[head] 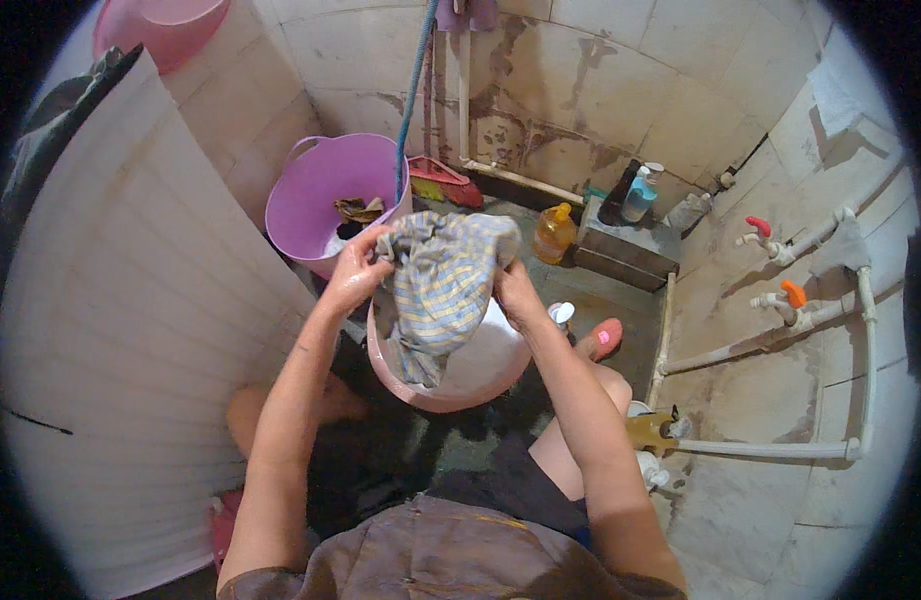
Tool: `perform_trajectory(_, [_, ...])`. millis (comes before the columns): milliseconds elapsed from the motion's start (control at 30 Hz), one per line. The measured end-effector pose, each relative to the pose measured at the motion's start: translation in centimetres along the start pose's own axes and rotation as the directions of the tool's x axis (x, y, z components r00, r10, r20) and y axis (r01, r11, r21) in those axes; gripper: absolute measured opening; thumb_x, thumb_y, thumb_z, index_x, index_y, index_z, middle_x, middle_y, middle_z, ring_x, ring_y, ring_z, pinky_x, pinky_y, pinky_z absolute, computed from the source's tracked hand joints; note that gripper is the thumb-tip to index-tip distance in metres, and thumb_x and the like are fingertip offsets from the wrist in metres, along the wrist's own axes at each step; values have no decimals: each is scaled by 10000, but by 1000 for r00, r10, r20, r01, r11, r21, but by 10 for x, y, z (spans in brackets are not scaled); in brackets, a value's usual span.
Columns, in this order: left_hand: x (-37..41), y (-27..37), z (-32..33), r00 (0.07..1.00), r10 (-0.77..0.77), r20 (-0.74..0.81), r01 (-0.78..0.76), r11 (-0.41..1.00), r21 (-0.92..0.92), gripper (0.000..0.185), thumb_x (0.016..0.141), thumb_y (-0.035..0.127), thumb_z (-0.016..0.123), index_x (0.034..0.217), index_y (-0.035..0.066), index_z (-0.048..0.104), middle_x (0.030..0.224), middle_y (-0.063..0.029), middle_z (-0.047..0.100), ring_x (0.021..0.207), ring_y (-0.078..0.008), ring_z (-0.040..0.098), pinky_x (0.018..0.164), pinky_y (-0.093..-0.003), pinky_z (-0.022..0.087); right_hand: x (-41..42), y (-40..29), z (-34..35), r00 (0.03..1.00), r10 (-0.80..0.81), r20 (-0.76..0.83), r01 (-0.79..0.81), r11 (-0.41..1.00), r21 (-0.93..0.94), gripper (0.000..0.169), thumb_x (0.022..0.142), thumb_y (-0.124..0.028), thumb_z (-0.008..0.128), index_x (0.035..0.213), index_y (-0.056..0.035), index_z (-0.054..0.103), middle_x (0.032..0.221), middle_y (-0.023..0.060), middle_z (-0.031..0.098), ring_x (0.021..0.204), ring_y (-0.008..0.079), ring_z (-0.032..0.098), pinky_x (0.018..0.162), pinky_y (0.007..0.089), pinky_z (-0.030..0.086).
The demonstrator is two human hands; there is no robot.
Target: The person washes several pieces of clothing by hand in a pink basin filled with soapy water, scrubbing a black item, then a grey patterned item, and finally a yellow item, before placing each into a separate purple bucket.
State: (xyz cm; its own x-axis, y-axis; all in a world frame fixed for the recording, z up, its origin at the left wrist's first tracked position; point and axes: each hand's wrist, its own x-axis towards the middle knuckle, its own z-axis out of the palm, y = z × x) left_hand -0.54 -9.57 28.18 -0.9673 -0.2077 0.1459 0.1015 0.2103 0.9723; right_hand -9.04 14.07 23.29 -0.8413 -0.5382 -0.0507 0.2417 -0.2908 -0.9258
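Note:
A striped cloth garment (449,289) in yellow, blue and grey hangs bunched between my hands. My left hand (359,271) grips its left edge, with fingers and thumb pinching the fabric. On the opposite side my right hand (514,292) holds the other edge, its fingers partly hidden behind the cloth. Below the garment stands a pink-rimmed basin (460,397) with whitish content or a pale inside. The lower end of the cloth dangles over the basin; whether it touches cannot be told.
A purple tub (295,202) with some cloths stands beyond my left hand. A blue hose (409,105) runs down by it, near a red broom (453,182). A yellow bottle (555,234) and a stone block (625,251) stand right. Taps (772,244) and pipes line the wall.

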Motion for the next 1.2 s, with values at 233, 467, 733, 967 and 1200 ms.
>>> perform_trajectory(233, [-28, -119, 5, 945, -207, -254, 180, 975, -129, 279, 737, -78, 565, 990, 23, 625, 915, -13, 639, 845, -109, 590, 774, -251, 469, -19, -12, -20, 996, -44, 81, 92, 398, -913, 490, 661, -114, 752, 1114, -15, 594, 1104, 182, 568, 1084, 352, 543, 944, 398, 428])
perform_trajectory(467, [-39, -139, -18, 840, -358, -407, 245, 921, -302, 320, 790, -83, 530, 1072, 42, 615, 965, -36, 639, 868, -141, 604, 781, -268, 480, -22, -23, -42, 1000, -16, 19, 23, 313, -949, 467, 655, -85, 756, 1096, -38, 609, 1055, 172, 551, 1064, 347, 536, 942, 402, 421])
perform_trajectory(733, [-37, -126, -21, 834, -379, -400, 222, 896, -386, 287, 885, 35, 470, 1152, 17, 573, 1055, -40, 630, 965, -150, 586, 876, -297, 444, -14, -28, -45, 958, -282, 53, 52, -13, -999, 207, 799, -158, 640, 972, -65, 703, 1012, 156, 645, 1043, 330, 561, 878, 411, 457])
perform_trajectory(967, [-37, -114, 32, 913, 245, -327, 32, 756, 654, 565, 722, 160, 696, 1217, 28, 457, 1090, -176, 537, 1040, -341, 528, 934, -419, 417, 6, 15, -25, 991, -131, -34, 30, 455, -890, 323, 898, -283, 538, 867, 27, 624, 813, 260, 612, 792, 426, 608, 693, 444, 463])
perform_trajectory(1200, [-72, -156, 97, 994, -94, 51, 81, 974, 212, 417, 727, 168, 739, 1058, -15, 562, 1012, -196, 631, 927, -335, 603, 853, -402, 465, 15, 59, -9, 971, 231, -56, -208, 713, -670, 371, 863, -331, 619, 900, 35, 662, 789, 129, 667, 743, 180, 614, 697, 353, 476])
